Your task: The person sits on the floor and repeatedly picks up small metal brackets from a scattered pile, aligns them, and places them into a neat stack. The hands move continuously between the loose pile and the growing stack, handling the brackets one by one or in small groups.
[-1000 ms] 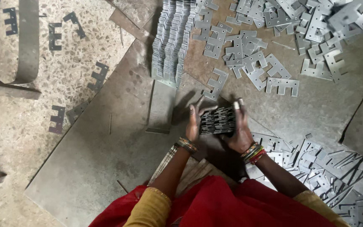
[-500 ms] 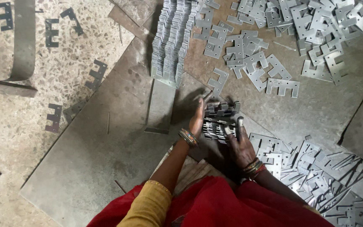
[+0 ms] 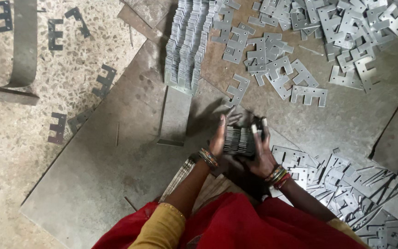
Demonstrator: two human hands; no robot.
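We see a speckled stone floor (image 3: 70,60), a large grey metal sheet (image 3: 102,184) laid flat on it, a curved metal strip (image 3: 24,46) at left, dim even light

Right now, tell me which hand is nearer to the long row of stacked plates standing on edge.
Left. The left hand sits just below and right of the row of stacked plates, pressing the held bundle of plates. The right hand is on the bundle's far side.
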